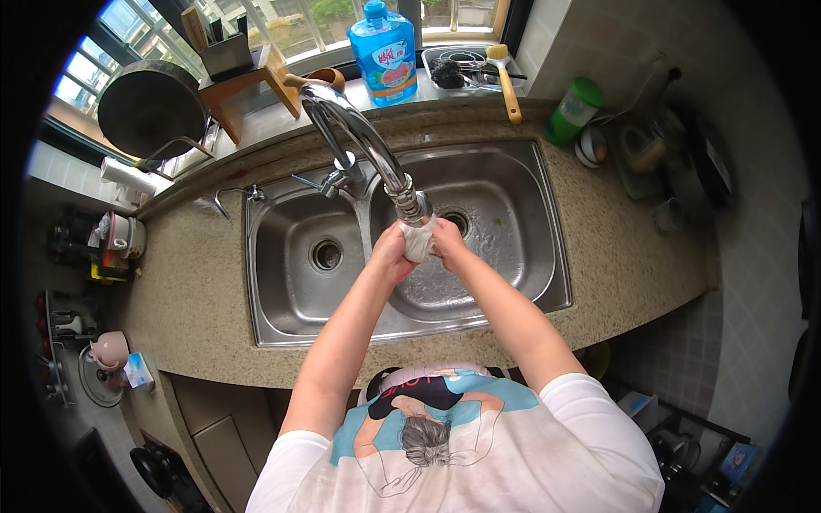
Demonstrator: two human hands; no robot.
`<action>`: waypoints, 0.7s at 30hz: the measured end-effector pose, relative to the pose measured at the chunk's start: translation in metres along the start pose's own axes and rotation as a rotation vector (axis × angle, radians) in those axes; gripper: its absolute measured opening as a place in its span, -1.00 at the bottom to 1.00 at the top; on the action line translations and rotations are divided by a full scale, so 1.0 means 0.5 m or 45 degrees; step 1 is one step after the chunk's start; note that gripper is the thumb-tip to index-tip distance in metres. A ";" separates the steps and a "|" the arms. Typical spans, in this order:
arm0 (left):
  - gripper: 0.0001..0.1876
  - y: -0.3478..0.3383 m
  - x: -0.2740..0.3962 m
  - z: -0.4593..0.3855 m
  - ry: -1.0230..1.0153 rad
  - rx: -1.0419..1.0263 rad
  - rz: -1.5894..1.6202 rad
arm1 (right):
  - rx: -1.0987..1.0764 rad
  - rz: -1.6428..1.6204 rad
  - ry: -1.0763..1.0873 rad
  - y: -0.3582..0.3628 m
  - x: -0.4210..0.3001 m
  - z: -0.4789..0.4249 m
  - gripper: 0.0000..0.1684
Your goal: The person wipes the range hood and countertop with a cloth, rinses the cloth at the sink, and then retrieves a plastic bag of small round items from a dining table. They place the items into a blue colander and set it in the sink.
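Note:
Both hands hold a wet white cloth right under the spout of a chrome kitchen faucet, above the larger right basin of a stainless steel double sink. My left hand grips the cloth's left side, and my right hand has its right side. The fingertips are partly hidden by the cloth and the spout. Water lies on the basin floor around the drain. On the left is the smaller basin with its own drain.
Behind the sink stand a blue detergent bottle, a tray of scrubbers and a wooden-handled brush. A green-lidded container and bowls stand right. A small tap, a wok and a knife block are left.

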State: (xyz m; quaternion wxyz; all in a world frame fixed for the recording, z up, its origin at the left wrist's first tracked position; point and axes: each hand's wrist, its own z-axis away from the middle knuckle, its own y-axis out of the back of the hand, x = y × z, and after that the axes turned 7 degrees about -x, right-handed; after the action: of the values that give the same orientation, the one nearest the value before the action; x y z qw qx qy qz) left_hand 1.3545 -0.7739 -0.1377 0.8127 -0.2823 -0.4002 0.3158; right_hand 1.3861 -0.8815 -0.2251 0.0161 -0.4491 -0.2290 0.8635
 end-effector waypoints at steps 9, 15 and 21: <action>-0.81 -0.015 -0.003 0.089 -0.534 -0.171 -2.434 | -0.468 -1.038 -0.157 -0.040 0.015 0.016 -0.49; -0.83 0.001 0.070 0.130 -0.922 0.086 -2.166 | -0.690 -1.212 -0.275 -0.065 -0.014 -0.010 -0.47; -0.59 0.181 0.210 0.051 -0.839 0.601 -1.663 | -0.743 -1.247 -0.185 -0.096 -0.103 0.038 -0.50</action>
State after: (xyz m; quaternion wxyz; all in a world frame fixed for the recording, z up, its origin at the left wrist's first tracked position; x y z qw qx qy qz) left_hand 1.3579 -0.6329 -0.1393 0.7117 0.3009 -0.6293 -0.0833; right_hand 1.3931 -0.8580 -0.1566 0.2737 -0.2159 -0.6397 0.6850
